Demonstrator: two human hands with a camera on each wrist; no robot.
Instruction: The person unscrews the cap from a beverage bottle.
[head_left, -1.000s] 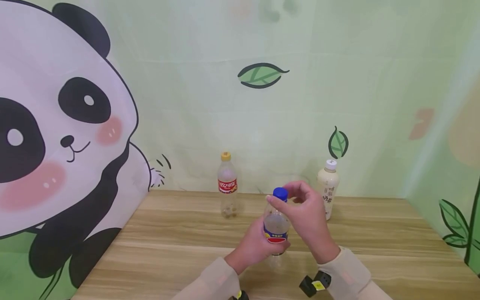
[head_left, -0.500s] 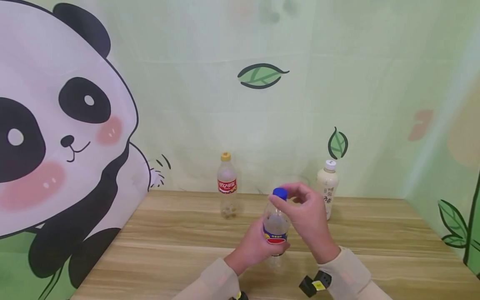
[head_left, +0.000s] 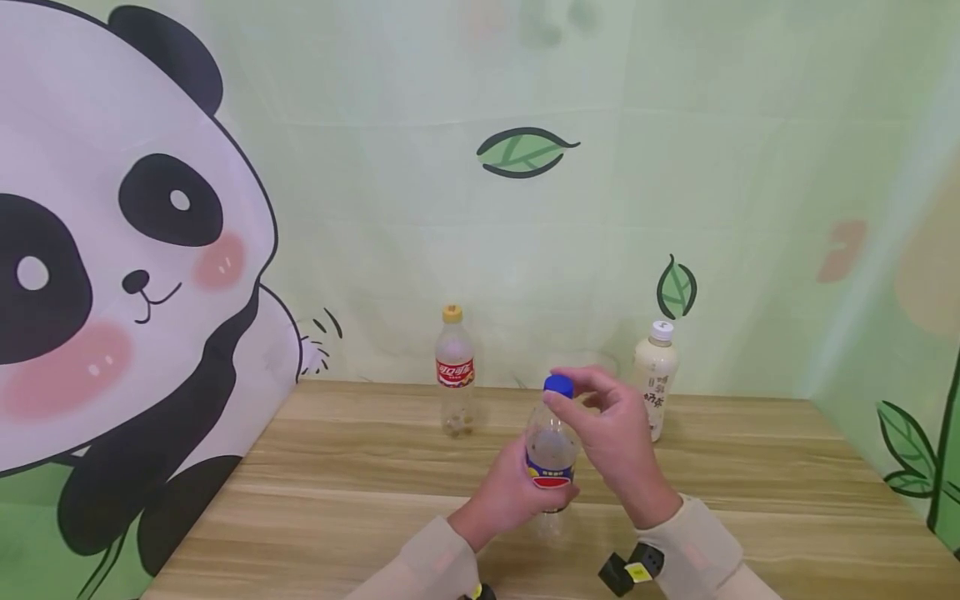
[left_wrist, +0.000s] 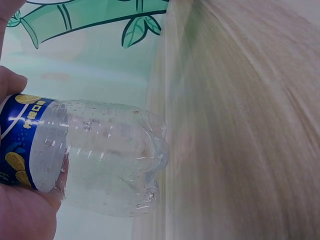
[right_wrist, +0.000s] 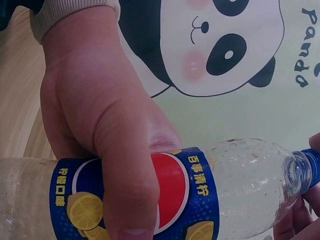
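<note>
The right hand has just turned slightly round the blue cap, pinching it; left hand grips the clear bottle upright over the counter. Looks like twisting, cap's still on.

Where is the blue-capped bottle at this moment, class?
In the head view, the blue-capped bottle is right of centre, gripped in the left hand, with the right hand at its cap.

Soft, even light, dimmer wrist views, small glints on the bottle
</note>
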